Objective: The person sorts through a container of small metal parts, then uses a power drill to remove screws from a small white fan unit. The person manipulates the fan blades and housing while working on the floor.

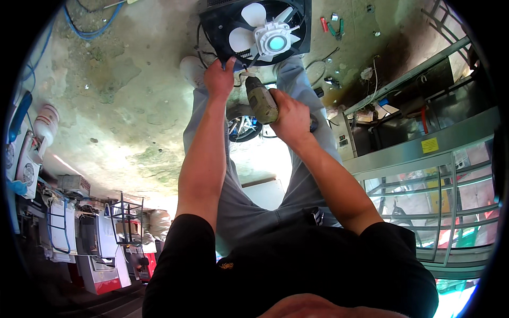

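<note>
Driving a fastener, by the look of it: person stands over a fan unit (254, 29) on the concrete floor (122, 79), both arms reaching down.

Left to right: blue hose (87, 33) top left, well apart from the work. White shoe (191, 70) just beside the fan's lower left corner. Left hand (219, 78) grips the lower edge of the black frame, fingers curled over it, thumb up, steadying it. Drill (261, 99) sits between the hands, nose pointed at the frame's lower edge near the wires (241, 74); bit tip too small to see, so can't tell if it's seated on a screw. Right hand (290, 117) is clamped round the drill grip. Below the drill, a 2nd round part (244, 128) lies on the floor between the legs, partly hidden. Small tools, red and green (331, 25), lie right of the fan, untouched. Steel rack (424, 175) far right.

Progress, as a guess: mid-job. Fan blades and hub are on, frame intact, wires loose at the lower edge. Whether screws are going in or coming out can't be told. Other corners' fasteners not visible, so what's left is unclear.
</note>
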Motion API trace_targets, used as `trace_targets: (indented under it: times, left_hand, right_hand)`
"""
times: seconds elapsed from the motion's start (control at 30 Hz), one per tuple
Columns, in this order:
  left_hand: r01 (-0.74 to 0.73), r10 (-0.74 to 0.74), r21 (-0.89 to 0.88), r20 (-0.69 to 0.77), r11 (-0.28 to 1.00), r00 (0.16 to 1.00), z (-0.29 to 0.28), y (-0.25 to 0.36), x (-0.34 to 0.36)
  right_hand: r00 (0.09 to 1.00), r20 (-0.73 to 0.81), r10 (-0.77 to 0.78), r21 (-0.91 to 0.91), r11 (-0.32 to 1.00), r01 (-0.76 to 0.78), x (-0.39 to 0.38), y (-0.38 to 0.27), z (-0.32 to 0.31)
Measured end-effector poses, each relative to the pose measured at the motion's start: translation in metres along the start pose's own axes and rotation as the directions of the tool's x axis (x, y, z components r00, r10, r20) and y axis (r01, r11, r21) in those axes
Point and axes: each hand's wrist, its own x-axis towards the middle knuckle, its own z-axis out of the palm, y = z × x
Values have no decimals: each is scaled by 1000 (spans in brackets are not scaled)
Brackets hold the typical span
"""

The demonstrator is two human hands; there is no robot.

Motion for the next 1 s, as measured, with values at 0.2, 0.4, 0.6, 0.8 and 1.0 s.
trace_targets:
  times: [0.2,0.4,0.6,0.8,1.0]
  left_hand:
    - [-16,16,-13,-6,1000,1000,4,-3,2]
    - [-12,13,12,-12,1000,1000,3,-2,2]
    - [-55,54,-13,-31,998,998,4,-5,3]
    - [-40,40,-19,-29,999,999,3,4,1]
    - [0,0,-23,-25,1000,1000,1,3,0]
  right_hand:
    - [1000,-16,-8,-4,1000,8,-2,0,2]
    - [999,12,35,26,999,-35,8,2,2]
    - [999,-6,-34,-16,999,34,8,11,3]
    - [997,67,-45,-2,999,45,15,10,-18]
    - [997,-36,-71,92,993,74,7,25,-7]
